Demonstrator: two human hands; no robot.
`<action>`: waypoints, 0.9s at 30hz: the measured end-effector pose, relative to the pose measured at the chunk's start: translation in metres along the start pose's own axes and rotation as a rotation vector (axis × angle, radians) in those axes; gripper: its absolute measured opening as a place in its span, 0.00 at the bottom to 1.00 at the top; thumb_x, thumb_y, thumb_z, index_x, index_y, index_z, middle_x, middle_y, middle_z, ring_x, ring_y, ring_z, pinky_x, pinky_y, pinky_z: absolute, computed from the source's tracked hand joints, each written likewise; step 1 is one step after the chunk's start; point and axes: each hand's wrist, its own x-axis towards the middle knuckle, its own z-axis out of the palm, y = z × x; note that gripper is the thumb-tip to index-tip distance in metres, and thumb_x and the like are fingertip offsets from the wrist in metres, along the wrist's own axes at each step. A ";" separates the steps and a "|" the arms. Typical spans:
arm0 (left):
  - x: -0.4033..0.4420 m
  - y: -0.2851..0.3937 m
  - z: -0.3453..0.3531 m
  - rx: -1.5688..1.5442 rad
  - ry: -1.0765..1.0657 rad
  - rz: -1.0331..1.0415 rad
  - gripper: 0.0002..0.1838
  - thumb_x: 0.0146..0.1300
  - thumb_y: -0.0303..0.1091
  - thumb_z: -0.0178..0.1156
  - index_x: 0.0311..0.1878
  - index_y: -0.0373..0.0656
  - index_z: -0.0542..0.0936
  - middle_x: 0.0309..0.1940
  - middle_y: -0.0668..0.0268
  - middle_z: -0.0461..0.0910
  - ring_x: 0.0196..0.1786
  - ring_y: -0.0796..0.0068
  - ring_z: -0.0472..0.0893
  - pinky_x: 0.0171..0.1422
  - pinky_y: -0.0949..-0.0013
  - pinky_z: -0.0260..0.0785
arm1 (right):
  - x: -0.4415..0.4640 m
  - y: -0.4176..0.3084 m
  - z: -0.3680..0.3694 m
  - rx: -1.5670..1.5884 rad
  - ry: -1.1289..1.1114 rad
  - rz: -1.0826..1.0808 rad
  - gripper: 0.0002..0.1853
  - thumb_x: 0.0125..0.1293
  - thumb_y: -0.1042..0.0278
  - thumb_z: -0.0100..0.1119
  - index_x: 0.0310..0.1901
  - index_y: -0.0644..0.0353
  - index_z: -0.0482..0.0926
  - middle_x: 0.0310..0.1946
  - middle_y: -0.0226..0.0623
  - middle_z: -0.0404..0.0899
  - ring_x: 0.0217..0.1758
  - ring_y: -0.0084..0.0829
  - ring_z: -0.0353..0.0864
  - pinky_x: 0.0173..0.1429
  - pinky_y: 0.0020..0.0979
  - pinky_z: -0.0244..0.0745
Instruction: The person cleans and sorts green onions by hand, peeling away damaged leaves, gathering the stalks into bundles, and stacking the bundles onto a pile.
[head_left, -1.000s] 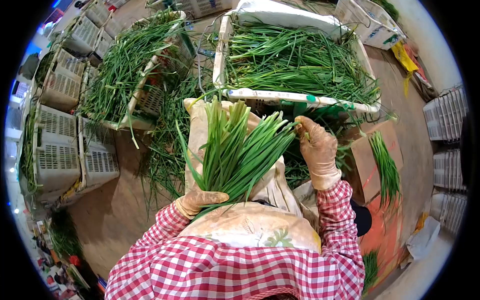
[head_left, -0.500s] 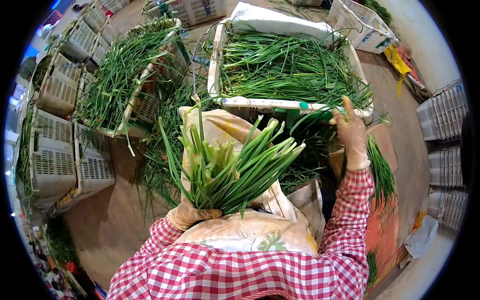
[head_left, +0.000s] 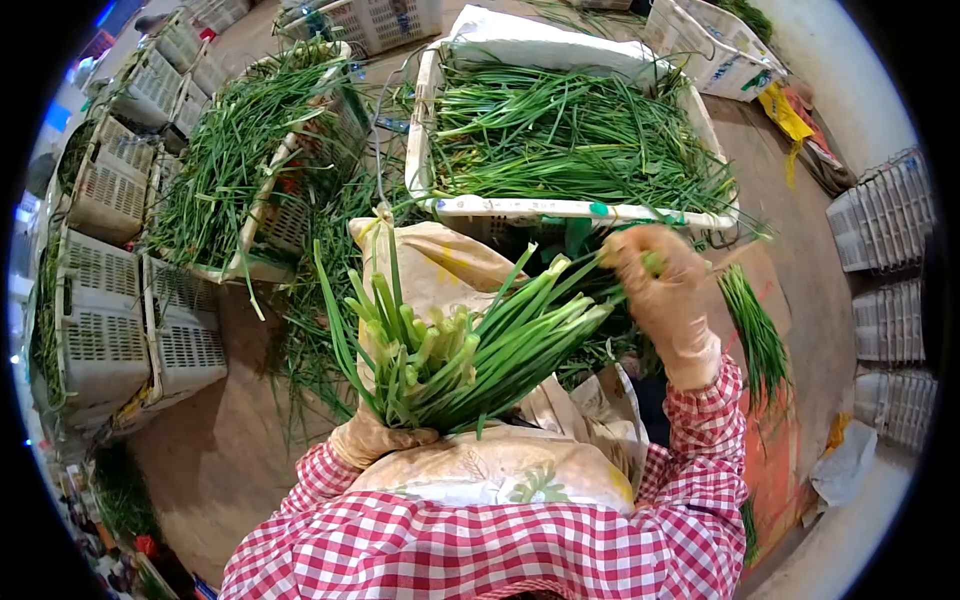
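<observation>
My gloved left hand (head_left: pixel 385 437) is wrapped round the lower part of a thick bunch of chives (head_left: pixel 450 370), held against my lap with the pale cut ends fanned upward. To the right of those ends is my gloved right hand (head_left: pixel 660 295), its fingers curled in. A bit of green shows between these fingers, but I cannot make out what it is. Just beyond both hands stands a white crate (head_left: pixel 560 207) heaped with loose chives (head_left: pixel 570 130).
Another crate (head_left: pixel 262 215) of chives stands at the left, with loose leaves on the floor beside it. White crates (head_left: pixel 105 320) are stacked at far left and more crates (head_left: pixel 890 215) at far right. A smaller bunch of chives (head_left: pixel 755 335) lies on the right.
My right hand has come down and left toward the bunch, and its fingers have gone from extended to curled. My left hand keeps its hold on the chives.
</observation>
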 end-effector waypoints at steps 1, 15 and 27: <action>-0.002 0.000 0.000 -0.011 0.000 -0.012 0.47 0.45 0.23 0.70 0.70 0.44 0.57 0.64 0.59 0.66 0.64 0.65 0.68 0.69 0.60 0.60 | 0.000 0.016 -0.005 -0.179 0.127 -0.059 0.09 0.64 0.65 0.60 0.31 0.61 0.78 0.25 0.38 0.79 0.27 0.29 0.80 0.30 0.28 0.75; -0.004 0.001 -0.003 -0.092 -0.002 -0.088 0.47 0.45 0.23 0.69 0.70 0.43 0.57 0.64 0.59 0.67 0.63 0.65 0.69 0.69 0.60 0.61 | 0.061 0.011 -0.040 -0.168 -0.462 0.503 0.24 0.60 0.48 0.63 0.53 0.55 0.79 0.36 0.35 0.84 0.38 0.26 0.82 0.37 0.26 0.77; -0.005 0.002 -0.004 -0.144 0.023 -0.111 0.47 0.45 0.23 0.68 0.70 0.43 0.57 0.64 0.58 0.67 0.63 0.64 0.70 0.68 0.60 0.61 | 0.054 -0.008 0.004 0.324 -0.675 0.252 0.15 0.62 0.51 0.60 0.32 0.54 0.85 0.28 0.34 0.83 0.28 0.24 0.77 0.34 0.30 0.74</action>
